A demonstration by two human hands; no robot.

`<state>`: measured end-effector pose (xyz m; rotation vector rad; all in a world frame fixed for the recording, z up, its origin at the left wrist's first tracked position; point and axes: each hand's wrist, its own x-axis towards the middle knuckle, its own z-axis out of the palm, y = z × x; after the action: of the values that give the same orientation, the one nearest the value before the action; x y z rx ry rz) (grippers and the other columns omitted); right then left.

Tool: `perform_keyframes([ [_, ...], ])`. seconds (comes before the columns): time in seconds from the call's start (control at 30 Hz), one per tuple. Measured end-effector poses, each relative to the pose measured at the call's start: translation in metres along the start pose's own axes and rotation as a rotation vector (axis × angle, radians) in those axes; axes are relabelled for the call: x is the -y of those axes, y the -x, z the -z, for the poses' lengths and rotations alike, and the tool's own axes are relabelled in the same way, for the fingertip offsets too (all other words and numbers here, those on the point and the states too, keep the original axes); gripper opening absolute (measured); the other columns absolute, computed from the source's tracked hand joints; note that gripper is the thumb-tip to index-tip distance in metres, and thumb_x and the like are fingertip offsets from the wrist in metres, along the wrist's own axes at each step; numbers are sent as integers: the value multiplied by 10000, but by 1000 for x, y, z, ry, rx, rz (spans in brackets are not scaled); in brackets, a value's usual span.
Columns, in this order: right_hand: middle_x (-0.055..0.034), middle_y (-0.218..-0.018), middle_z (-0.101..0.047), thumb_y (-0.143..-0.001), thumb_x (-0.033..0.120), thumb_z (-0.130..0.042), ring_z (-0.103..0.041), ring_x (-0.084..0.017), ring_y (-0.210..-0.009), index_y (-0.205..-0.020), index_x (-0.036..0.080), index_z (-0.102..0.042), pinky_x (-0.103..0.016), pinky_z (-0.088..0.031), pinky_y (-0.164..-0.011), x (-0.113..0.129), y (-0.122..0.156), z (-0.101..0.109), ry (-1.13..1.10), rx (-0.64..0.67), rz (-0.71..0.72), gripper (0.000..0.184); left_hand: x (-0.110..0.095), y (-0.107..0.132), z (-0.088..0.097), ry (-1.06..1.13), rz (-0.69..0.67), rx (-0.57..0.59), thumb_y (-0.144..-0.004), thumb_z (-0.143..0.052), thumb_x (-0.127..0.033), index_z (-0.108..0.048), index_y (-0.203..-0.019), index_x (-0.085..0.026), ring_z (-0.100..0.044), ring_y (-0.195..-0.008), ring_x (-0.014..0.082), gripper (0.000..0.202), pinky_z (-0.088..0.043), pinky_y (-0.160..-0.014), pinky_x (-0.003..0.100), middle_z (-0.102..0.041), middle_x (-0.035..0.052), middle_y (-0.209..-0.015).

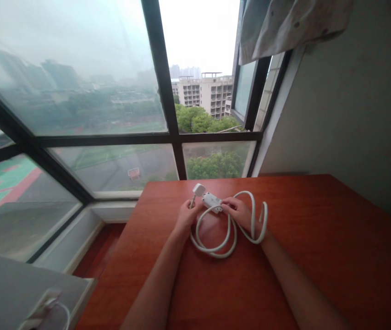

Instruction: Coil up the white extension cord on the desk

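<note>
On the reddish-brown table (319, 266), loops of white cord (220, 256) spread between the wrists; at their ten o'clock the left hand (184, 217) has its fingers pinched on the cord beneath the white plug (199, 189), and at their two o'clock the right hand (239, 214) has its fingers closed on the right end of the white socket block (211, 200). The block sits at twelve o'clock of the loops, the plug at eleven, with the dark-framed window (112, 140) beyond.

From here, left hand (186, 213) and right hand (239, 213) both bare, slim bare forearms (159, 275) tapering to bare wrists (180, 231) above the desk (319, 220).
</note>
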<state>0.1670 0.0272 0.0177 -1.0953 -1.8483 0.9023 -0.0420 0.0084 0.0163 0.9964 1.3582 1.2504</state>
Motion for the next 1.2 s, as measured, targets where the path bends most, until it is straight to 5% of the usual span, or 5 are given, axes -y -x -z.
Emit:
perform_keyframes([
  [0.3,-37,-880,-688,-814,355,-582,-595,-188,-781,-984,192,-690,-306,-468,-719,6,6,1,-90,51,-18,260,-7,6,1,-7,-26,182,-623,-759,-525,-557,-747,-146,-414,-518,70,448,-307,-497,204,-492,-45,-617],
  [0.53,-38,-894,-683,-794,318,-603,-585,-178,-748,-1083,203,-667,-303,-466,-688,0,10,4,-10,35,-54,317,-4,-1,5,-157,-107,25,-591,-764,-509,-477,-608,-169,-350,-498,73,445,-264,-485,203,-400,-67,-539],
  [0.77,-47,-967,-676,-782,306,-601,-599,-190,-809,-1117,202,-644,-332,-484,-763,2,10,8,-4,-61,-61,353,6,-16,17,-376,-256,-100,-714,-654,-421,-608,-785,-164,-548,-641,144,270,-402,-628,244,-604,5,-705],
  [1.0,-90,-1067,-663,-784,317,-593,-597,-206,-826,-1084,190,-634,-361,-490,-771,0,7,8,80,-153,-9,328,3,-15,6,-290,-290,78,-711,-682,-436,-568,-829,-166,-535,-681,138,316,-418,-651,240,-579,-8,-743],
  [1.2,-97,-1028,-662,-779,305,-588,-599,-203,-785,-1067,182,-637,-360,-506,-734,-2,6,6,93,-163,6,317,-6,-2,-3,-310,-285,189,-578,-727,-144,-563,-876,-187,-592,-795,179,343,-450,-707,265,-640,19,-850],
])
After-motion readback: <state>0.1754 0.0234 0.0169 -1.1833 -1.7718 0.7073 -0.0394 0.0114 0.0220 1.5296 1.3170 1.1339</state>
